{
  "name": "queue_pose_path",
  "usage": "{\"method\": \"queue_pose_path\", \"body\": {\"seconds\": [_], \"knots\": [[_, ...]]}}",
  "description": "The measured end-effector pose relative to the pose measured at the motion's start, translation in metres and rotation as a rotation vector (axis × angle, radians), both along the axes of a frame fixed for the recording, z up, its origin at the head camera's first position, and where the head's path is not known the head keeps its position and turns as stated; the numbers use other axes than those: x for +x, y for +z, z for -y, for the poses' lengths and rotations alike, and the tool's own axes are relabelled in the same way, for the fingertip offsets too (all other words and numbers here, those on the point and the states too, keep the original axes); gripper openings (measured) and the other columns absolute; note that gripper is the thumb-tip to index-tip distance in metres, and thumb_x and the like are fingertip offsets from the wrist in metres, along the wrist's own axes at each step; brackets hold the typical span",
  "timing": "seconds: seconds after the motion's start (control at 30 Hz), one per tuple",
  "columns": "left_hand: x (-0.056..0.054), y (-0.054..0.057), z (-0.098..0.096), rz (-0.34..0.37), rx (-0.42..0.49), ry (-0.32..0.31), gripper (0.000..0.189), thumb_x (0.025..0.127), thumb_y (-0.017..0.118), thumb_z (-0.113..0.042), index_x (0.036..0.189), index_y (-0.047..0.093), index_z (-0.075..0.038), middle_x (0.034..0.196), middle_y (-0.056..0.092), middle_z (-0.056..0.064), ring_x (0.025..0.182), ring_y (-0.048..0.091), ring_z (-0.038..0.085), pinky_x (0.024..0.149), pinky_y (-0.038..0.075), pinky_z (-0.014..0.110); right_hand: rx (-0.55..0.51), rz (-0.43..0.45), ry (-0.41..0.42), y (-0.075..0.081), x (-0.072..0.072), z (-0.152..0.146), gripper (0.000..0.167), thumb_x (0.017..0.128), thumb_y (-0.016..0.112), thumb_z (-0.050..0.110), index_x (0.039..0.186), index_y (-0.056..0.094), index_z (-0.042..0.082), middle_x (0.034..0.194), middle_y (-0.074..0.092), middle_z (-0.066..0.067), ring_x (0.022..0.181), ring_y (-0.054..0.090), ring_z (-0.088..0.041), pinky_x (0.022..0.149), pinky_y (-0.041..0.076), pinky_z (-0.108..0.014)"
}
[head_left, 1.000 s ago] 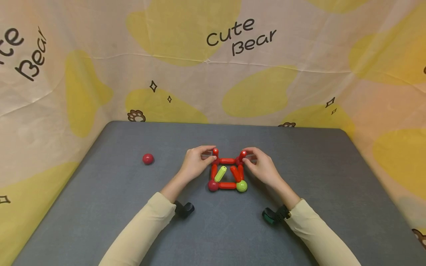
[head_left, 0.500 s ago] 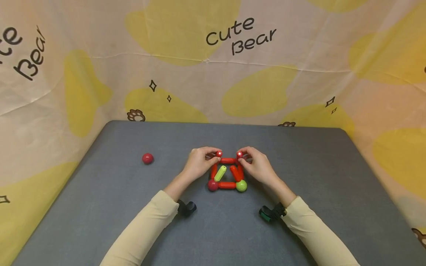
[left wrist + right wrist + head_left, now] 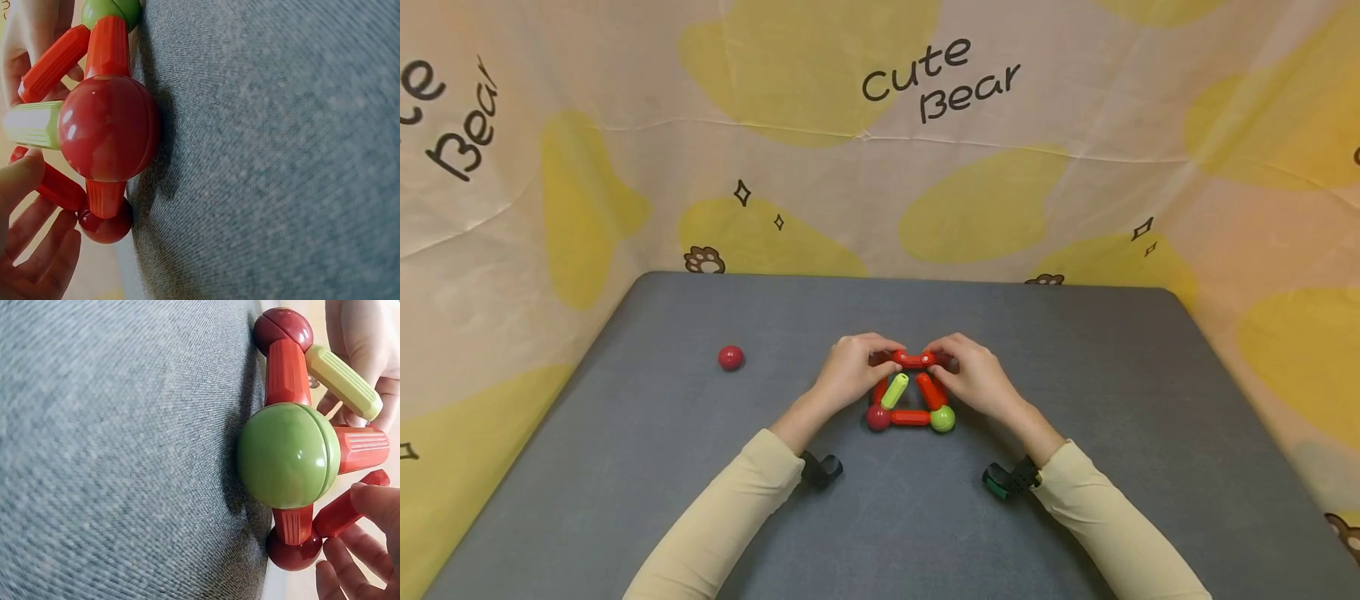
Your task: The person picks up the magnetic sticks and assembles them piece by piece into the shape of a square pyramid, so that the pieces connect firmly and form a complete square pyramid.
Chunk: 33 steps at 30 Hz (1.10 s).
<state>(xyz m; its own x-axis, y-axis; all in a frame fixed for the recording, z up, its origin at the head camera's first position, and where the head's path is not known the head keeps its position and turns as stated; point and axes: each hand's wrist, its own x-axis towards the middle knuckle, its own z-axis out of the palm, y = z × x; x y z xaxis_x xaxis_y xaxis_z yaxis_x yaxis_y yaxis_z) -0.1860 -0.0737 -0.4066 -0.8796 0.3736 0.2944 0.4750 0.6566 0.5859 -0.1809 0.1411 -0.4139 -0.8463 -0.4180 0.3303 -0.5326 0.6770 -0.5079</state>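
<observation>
A square frame of red magnetic rods and balls lies on the grey table. Its near corners are a red ball [image 3: 878, 417] and a green ball [image 3: 942, 418], joined by a red rod [image 3: 912, 417]. A light green rod [image 3: 895, 391] rises from the red ball and another red rod [image 3: 364, 449] from the green one, both leaning inward. At the far corners, my left hand [image 3: 852, 367] pinches an upward red rod [image 3: 60, 189] on a dark red ball [image 3: 106, 225]. Opposite it, my right hand [image 3: 976, 377] pinches a matching rod [image 3: 347, 507]. Both rods tilt toward each other.
A loose red ball [image 3: 731, 358] lies on the table to the left of the frame. Behind the table [image 3: 625, 500] hangs a printed cloth [image 3: 820, 200]. Dark wrist cameras sit below both hands.
Both hands have moved inward, tipping the two far rods from nearly upright toward each other, so their upper ends are closer together. The near rods and the loose ball stay put.
</observation>
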Motion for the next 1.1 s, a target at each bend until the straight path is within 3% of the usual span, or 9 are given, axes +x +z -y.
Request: {"method": "queue_pose_path", "body": {"seconds": [0.3, 0.67, 1.1], "knots": [[0.0007, -0.0005, -0.0007, -0.056, -0.071, -0.034, 0.024, 0.076, 0.075, -0.015, 0.1, 0.073, -0.018, 0.09, 0.068, -0.005, 0.079, 0.061, 0.013, 0.077, 0.044, 0.037, 0.044, 0.003, 0.009, 0.0003, 0.001, 0.0026, 0.022, 0.08, 0.07, 0.012, 0.102, 0.066, 0.013, 0.093, 0.061, -0.002, 0.076, 0.054, -0.015, 0.065, 0.046, -0.028], [0.0018, 0.0022, -0.0017, -0.047, -0.097, -0.044, 0.023, 0.077, 0.074, -0.014, 0.099, 0.072, -0.018, 0.092, 0.068, -0.005, 0.079, 0.061, 0.012, 0.071, 0.047, 0.032, 0.061, -0.022, 0.027, 0.0005, 0.0001, 0.0038, 0.021, 0.08, 0.07, 0.01, 0.1, 0.068, 0.014, 0.093, 0.061, 0.0, 0.079, 0.055, -0.014, 0.068, 0.048, -0.03], [0.0, 0.0016, -0.0016, -0.06, -0.12, -0.047, 0.022, 0.077, 0.074, -0.017, 0.099, 0.072, -0.019, 0.092, 0.068, -0.004, 0.08, 0.061, 0.013, 0.075, 0.046, 0.035, 0.057, -0.024, 0.028, 0.0005, 0.0009, 0.0047, 0.02, 0.08, 0.069, 0.01, 0.1, 0.067, 0.013, 0.092, 0.06, 0.0, 0.079, 0.056, -0.014, 0.069, 0.048, -0.03]]}}
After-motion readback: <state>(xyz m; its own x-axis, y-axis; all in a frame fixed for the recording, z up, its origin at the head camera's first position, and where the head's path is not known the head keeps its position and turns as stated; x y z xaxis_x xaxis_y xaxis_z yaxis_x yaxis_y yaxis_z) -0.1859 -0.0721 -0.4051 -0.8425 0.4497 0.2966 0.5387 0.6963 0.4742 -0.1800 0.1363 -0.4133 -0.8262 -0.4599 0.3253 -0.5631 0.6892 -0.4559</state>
